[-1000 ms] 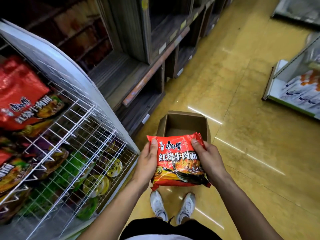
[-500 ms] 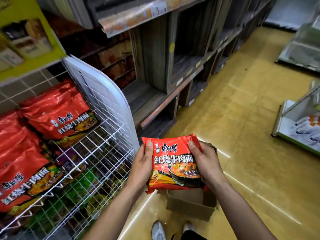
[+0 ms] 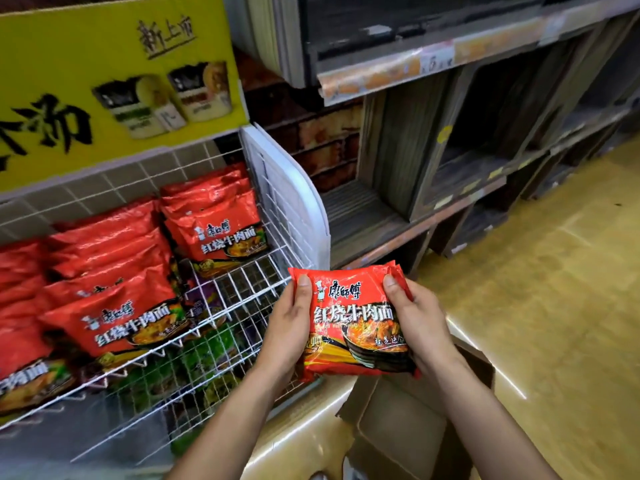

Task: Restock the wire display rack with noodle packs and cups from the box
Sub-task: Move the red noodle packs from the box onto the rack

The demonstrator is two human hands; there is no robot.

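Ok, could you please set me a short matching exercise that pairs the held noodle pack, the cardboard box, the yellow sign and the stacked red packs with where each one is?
Things
1. held noodle pack
2. cardboard box
3. yellow sign
4. stacked red packs

Places
A. lying on a shelf of the wire rack
B. gripped at its sides by the left hand and right hand
C. mounted above the rack
D. on the floor beneath both hands

Pairs: 1-B, 2-D, 3-C, 4-A
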